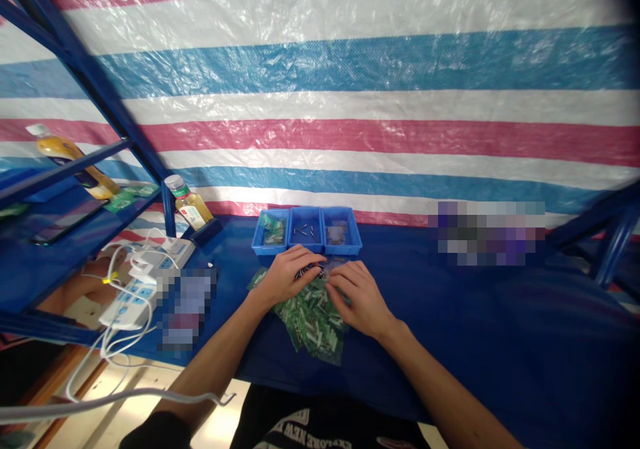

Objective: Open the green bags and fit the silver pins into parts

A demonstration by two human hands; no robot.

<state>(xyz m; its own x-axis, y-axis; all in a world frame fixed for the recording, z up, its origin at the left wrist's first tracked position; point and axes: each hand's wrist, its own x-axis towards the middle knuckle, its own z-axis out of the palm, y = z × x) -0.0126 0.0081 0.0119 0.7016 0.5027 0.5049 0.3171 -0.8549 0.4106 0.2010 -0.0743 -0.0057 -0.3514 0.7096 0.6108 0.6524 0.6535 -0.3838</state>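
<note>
My left hand point(293, 274) lies over a small heap of dark screws point(311, 271), its fingers bent toward the right. Facing it, my right hand point(357, 295) has curled fingers beside the heap; whatever its fingertips touch is too small to make out. Below both hands spreads a pile of clear bags with green print point(315, 322). Just beyond them stand three joined blue bins: the left bin point(271, 232) holds green-printed bags, the middle bin point(305, 230) a few screws, and the right bin point(342, 231) small clear packets.
At the left are a power strip point(127, 305) with white cables, a blurred flat object point(189, 309), and a bottle point(188, 202) by the rack post. A blurred item point(487, 232) sits at the back right. Striped sheeting point(350, 62) hangs behind the blue table point(430, 369).
</note>
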